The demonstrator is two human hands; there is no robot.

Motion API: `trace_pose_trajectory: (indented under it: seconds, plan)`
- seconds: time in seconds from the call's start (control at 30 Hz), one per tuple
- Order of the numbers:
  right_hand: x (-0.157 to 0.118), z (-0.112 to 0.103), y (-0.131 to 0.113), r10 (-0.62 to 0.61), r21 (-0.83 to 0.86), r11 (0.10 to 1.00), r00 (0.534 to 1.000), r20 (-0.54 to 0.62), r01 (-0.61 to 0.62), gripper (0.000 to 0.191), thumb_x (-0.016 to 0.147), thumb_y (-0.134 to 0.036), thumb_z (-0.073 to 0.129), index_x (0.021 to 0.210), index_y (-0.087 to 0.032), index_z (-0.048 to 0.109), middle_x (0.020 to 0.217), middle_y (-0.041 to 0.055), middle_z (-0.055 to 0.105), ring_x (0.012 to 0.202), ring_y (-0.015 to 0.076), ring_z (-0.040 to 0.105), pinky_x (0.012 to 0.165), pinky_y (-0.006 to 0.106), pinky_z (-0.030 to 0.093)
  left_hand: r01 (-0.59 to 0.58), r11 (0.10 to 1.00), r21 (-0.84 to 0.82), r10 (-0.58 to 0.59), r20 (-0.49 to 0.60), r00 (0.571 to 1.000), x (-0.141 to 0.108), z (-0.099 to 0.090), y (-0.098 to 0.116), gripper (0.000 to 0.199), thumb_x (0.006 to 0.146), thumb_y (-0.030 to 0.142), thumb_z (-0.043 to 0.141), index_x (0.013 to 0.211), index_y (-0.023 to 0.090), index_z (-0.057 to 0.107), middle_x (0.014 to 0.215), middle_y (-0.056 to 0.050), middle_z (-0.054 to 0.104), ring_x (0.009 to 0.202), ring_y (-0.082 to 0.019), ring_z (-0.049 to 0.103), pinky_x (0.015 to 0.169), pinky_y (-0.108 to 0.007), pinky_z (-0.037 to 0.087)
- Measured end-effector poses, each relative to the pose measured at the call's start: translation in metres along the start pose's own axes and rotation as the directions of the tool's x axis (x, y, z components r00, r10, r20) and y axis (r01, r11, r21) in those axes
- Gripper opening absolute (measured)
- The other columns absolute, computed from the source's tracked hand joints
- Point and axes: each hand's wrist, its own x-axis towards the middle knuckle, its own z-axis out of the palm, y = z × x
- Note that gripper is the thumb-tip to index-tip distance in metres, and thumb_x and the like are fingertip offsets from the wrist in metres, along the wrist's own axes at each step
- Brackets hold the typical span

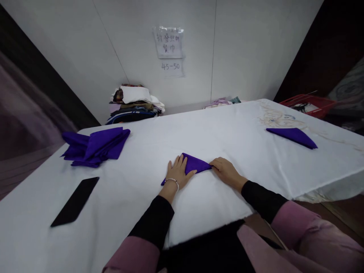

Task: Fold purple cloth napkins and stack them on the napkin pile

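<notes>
A purple cloth napkin (195, 163), folded into a triangle, lies on the white tablecloth in front of me. My left hand (178, 172) rests flat on its left part with the fingers spread, covering some of it. At the napkin's right corner, the fingers of my right hand (226, 171) are pinched on the tip. Another folded purple napkin (292, 135) lies apart at the right. A loose heap of purple napkins (98, 146) sits at the left of the table.
A black flat strip (75, 202) lies on the white tablecloth (127, 212) at the left. Behind the table are a stack of folded clothes (135, 102) and a red basket (321, 108). A paper sign (170, 45) hangs on the wall.
</notes>
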Motion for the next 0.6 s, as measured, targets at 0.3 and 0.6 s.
trace_pose_trajectory:
  seconds: [0.3, 0.6]
  plan:
    - [-0.006, 0.004, 0.011, 0.230, 0.411, 0.885, 0.973, 0.020, -0.217, 0.035, 0.080, -0.013, 0.047, 0.112, -0.023, 0.056, 0.096, 0.0030, 0.062, 0.084, 0.0164, 0.057, 0.076, 0.033, 0.047, 0.006, 1.000, 0.014, -0.006, 0.012, 1.000, 0.000, -0.001, 0.002, 0.083, 0.079, 0.072, 0.016, 0.143, 0.019, 0.020, 0.152, -0.007, 0.013, 0.139, -0.028, 0.008, 0.109, -0.055, 0.011]
    - [0.002, -0.005, 0.001, 0.226, 0.308, 0.922, 0.972, 0.070, -0.236, 0.020, 0.078, -0.027, 0.059, 0.098, -0.022, 0.061, 0.088, 0.0037, 0.061, 0.083, 0.0192, 0.054, 0.074, 0.034, 0.043, 0.008, 1.000, 0.013, -0.008, 0.010, 1.000, 0.000, -0.002, 0.002, 0.083, 0.079, 0.072, 0.016, 0.143, 0.020, 0.020, 0.152, -0.006, 0.013, 0.139, -0.028, 0.007, 0.109, -0.054, 0.011]
